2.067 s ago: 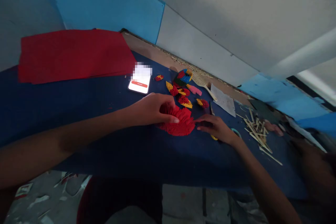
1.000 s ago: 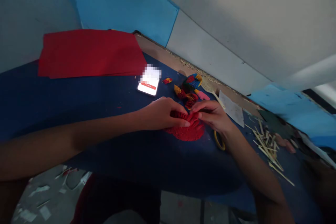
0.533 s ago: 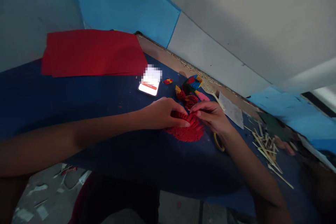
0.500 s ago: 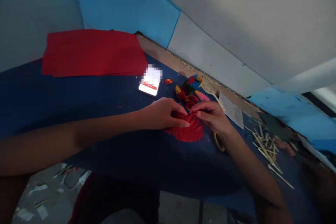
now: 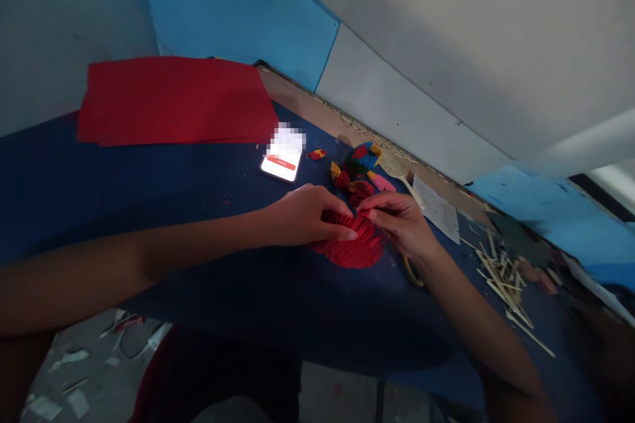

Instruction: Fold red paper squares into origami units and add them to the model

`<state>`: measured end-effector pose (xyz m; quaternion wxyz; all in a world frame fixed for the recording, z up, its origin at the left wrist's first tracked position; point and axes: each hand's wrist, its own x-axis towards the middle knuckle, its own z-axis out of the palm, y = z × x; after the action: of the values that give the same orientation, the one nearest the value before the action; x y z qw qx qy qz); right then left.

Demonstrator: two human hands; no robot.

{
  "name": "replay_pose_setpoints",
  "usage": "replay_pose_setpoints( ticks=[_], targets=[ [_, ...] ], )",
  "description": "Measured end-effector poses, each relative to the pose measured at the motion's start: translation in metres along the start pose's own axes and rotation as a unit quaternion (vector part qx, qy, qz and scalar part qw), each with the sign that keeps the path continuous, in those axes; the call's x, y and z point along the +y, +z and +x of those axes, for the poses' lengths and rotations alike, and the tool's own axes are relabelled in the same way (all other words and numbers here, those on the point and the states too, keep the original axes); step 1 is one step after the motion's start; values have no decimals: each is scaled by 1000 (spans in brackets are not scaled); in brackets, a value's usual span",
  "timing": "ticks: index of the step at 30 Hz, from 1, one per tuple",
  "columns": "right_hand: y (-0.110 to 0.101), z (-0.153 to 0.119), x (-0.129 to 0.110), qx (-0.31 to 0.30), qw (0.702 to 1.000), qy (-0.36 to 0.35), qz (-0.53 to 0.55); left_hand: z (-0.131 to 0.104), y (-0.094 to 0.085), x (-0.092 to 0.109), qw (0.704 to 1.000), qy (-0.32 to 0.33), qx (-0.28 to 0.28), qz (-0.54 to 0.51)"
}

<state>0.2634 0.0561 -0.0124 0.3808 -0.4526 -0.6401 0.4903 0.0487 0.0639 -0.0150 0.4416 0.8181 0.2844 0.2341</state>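
A rounded, ridged red folded-paper piece [image 5: 350, 254] is in my hands over the blue table. My left hand [image 5: 315, 215] grips its upper left side, thumb across the front and fingers behind. The thumb and fingers of my right hand [image 5: 399, 218] are pinched together at its upper right edge on a small red bit of folded paper [image 5: 366, 206], partly hidden by the fingertips. Just behind my hands lie small folded-paper pieces: a dark red one [image 5: 361, 193], a red and yellow one [image 5: 340, 176] and a blue, green and yellow one [image 5: 364, 157].
A lit phone [image 5: 280, 162] lies beyond my left hand, near a stack of red paper sheets [image 5: 178, 102]. Thin wooden sticks [image 5: 503, 281] are scattered at the right. A yellow ring [image 5: 413, 272] sits partly behind my right wrist. Paper scraps [image 5: 74, 357] litter the floor.
Both hands keep nearly the same grip and place on the red folded-paper piece. The whole view has shifted very slightly.
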Motion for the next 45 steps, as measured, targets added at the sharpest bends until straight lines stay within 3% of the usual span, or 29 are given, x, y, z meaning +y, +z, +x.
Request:
replay_pose_setpoints(
  ticks=[8, 14, 20, 24, 30, 32, 36, 39, 41, 43, 45],
  targets=[
    [1, 1, -5, 4, 999, 9, -35, -1, -1, 3, 1000, -4, -7, 7],
    [1, 2, -14, -34, 998, 15, -59, 1, 0, -2, 1000, 11, -18, 17],
    [-3, 10, -33, -125, 984, 43, -120, 0, 0, -3, 999, 2, -40, 21],
    [1, 11, -52, -174, 958, 7, -229, 0, -1, -1, 999, -2, -36, 32],
    [17, -11, -68, -113, 898, -132, -403, -2, 0, 1, 998, -9, -20, 54],
    [19, -14, -66, -94, 907, -108, -396, -3, 0, 3, 998, -16, -15, 65],
    [14, -6, -55, -81, 954, 4, -287, -5, 0, 10, 995, -32, -5, 91],
    [15, -4, -52, -94, 962, 25, -256, -6, 1, 12, 994, -45, 9, 104],
    [21, -9, -55, -74, 943, -31, -322, -6, 1, 12, 993, -53, 13, 109],
    [28, -17, -60, -28, 898, -122, -421, -6, 0, 12, 992, -52, 13, 112],
    [32, -23, -65, -17, 865, -163, -475, -6, 0, 13, 993, -44, 12, 111]
  ],
)
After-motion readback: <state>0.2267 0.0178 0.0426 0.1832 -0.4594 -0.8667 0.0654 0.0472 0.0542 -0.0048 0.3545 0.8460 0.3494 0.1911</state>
